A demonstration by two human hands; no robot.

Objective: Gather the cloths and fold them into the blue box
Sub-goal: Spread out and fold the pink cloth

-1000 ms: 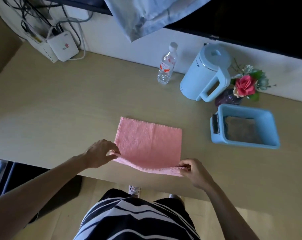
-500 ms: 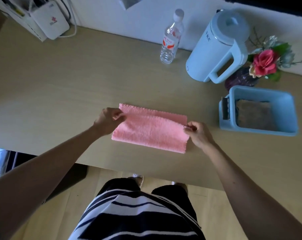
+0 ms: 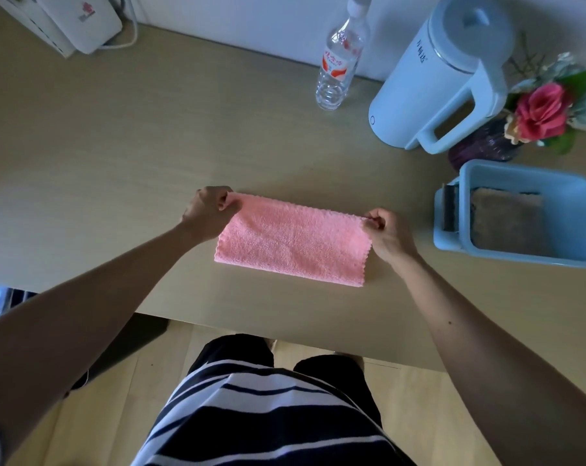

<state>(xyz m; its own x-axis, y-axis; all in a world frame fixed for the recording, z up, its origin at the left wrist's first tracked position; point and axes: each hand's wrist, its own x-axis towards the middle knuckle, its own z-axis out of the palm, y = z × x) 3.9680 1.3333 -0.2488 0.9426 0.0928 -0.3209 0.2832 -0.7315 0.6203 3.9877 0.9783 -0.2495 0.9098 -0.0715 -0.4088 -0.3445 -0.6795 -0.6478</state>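
Note:
A pink cloth [image 3: 293, 240] lies folded in half on the wooden table [image 3: 116, 156], a long rectangle with its fold toward me. My left hand [image 3: 209, 210] pinches its far left corner and my right hand [image 3: 387, 233] pinches its far right corner. The blue box [image 3: 574, 196] stands to the right of the cloth, apart from my right hand. A folded brown cloth [image 3: 506, 223] lies flat inside it.
A light blue kettle [image 3: 446, 79] and a clear water bottle [image 3: 338, 62] stand at the back. A vase of flowers [image 3: 537, 119] sits just behind the blue box. A white device [image 3: 79, 21] with cables is at the back left. The table's front edge runs near my body.
Both hands lifted the near edge of the pink cloth and carried it over to the far edge, folding it in half. The hands still hold the corners.

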